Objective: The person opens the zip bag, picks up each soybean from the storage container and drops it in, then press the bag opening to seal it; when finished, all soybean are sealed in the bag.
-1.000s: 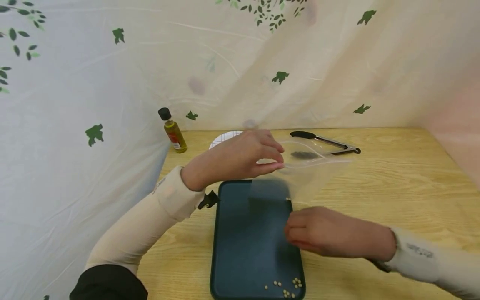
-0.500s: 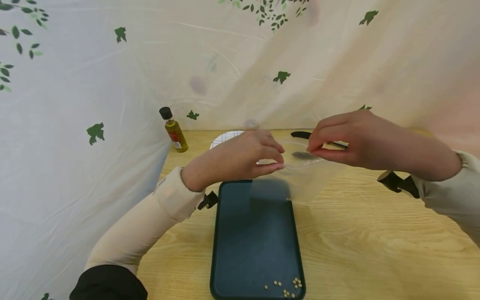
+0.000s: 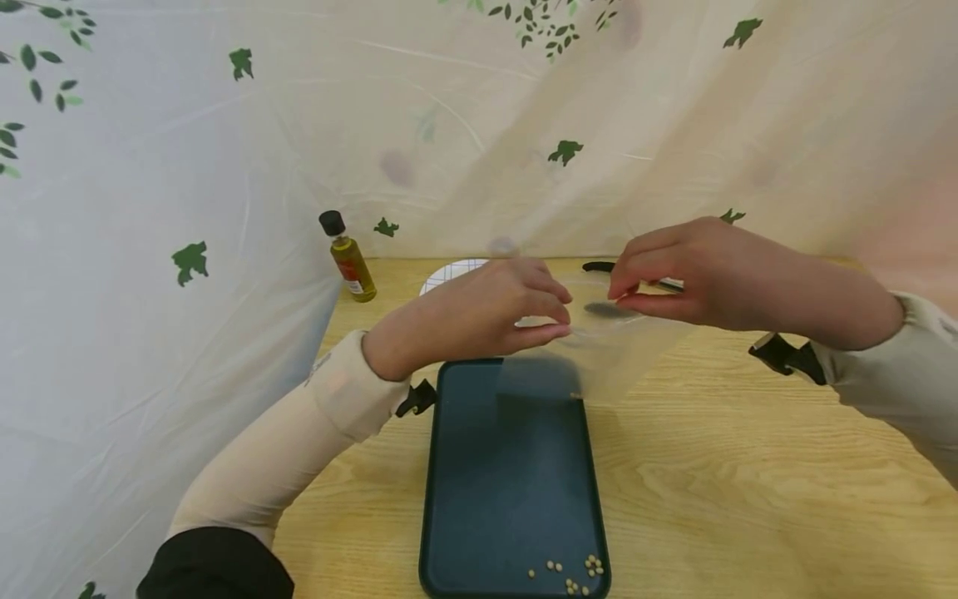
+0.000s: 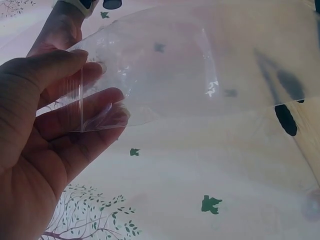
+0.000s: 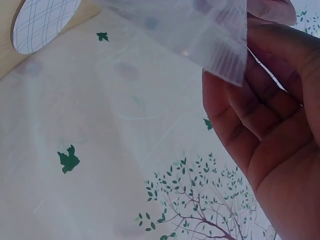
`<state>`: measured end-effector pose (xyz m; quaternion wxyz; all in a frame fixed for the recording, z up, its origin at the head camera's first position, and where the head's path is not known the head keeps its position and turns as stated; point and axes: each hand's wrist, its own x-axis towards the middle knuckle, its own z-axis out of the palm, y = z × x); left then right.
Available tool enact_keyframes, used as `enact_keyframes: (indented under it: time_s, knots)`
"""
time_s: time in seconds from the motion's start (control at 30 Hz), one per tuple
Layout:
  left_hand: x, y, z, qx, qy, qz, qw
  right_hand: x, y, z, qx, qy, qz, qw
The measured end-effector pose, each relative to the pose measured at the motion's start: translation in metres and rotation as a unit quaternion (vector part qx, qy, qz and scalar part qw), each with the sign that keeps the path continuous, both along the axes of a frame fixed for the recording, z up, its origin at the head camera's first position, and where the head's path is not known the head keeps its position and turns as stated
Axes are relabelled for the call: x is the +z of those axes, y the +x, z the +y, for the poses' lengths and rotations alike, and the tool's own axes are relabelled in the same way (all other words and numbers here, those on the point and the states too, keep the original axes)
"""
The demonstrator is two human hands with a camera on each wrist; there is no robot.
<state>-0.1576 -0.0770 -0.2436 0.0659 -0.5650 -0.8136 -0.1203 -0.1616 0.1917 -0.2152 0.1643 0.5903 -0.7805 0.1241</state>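
Note:
A clear zip bag (image 3: 614, 366) hangs over the far right end of a dark tray (image 3: 516, 482). My left hand (image 3: 490, 312) pinches one side of its mouth between thumb and fingers. In the left wrist view, the zip strip of the bag (image 4: 165, 65) runs across those fingers. On the opposite side, my right hand (image 3: 703, 270) has thumb and fingertips together at the mouth. The right wrist view has the bag's ribbed edge (image 5: 227, 62) against the right fingers. Several small pale beans (image 3: 594, 566) lie at the tray's near right corner.
Tongs (image 3: 599, 266) lie behind the bag, partly covered by my right hand. A white checked plate (image 3: 452, 272) shows behind my left wrist. At the back left stands an oil bottle (image 3: 352, 266) with a black cap. A patterned curtain (image 3: 449, 125) closes off the back.
My right hand has risen from the tray's right edge to the bag's mouth, then shifted slightly left. My left hand keeps its hold on the bag.

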Motion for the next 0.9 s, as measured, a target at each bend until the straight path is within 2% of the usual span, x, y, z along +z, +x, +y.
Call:
enact_keyframes:
  time_s: [0.2,0.3,0.33,0.4,0.47,0.57,0.63,0.7,0.8,0.9]
  knots:
    - [0.001,0.000,0.003,0.000,-0.005,0.000,1.0000,0.002,0.008,0.004,-0.014,-0.013,0.033,0.999]
    - [0.001,0.000,0.003,0.001,-0.004,0.001,1.0000,0.001,0.018,0.004,-0.004,-0.025,0.044,0.999]
    - [0.001,0.000,0.003,0.001,-0.002,0.002,1.0000,-0.001,0.022,0.003,0.005,-0.030,0.042,0.999]
    - [0.000,0.000,0.004,0.000,0.001,0.001,1.0000,-0.013,0.031,-0.001,0.030,-0.037,0.008,0.999]
    - [-0.001,0.000,0.004,-0.002,0.003,0.002,1.0000,-0.036,0.041,-0.006,0.061,-0.030,-0.049,0.996]
    - [-0.003,-0.001,0.004,-0.002,0.005,0.000,1.0000,-0.089,0.061,-0.015,0.093,0.028,-0.135,0.986]
    - [-0.004,-0.001,0.004,0.001,0.004,0.002,1.0000,-0.127,0.077,-0.020,0.107,0.085,-0.168,0.976]
    - [-0.004,-0.001,0.004,0.004,0.004,0.005,1.0000,-0.157,0.092,-0.025,0.123,0.137,-0.194,0.964]
    - [-0.004,-0.001,0.005,0.008,0.002,0.011,0.9999,-0.187,0.107,-0.028,0.145,0.175,-0.228,0.947]
    - [-0.004,-0.002,0.005,0.010,0.004,0.013,0.9999,-0.200,0.114,-0.028,0.149,0.186,-0.250,0.939]
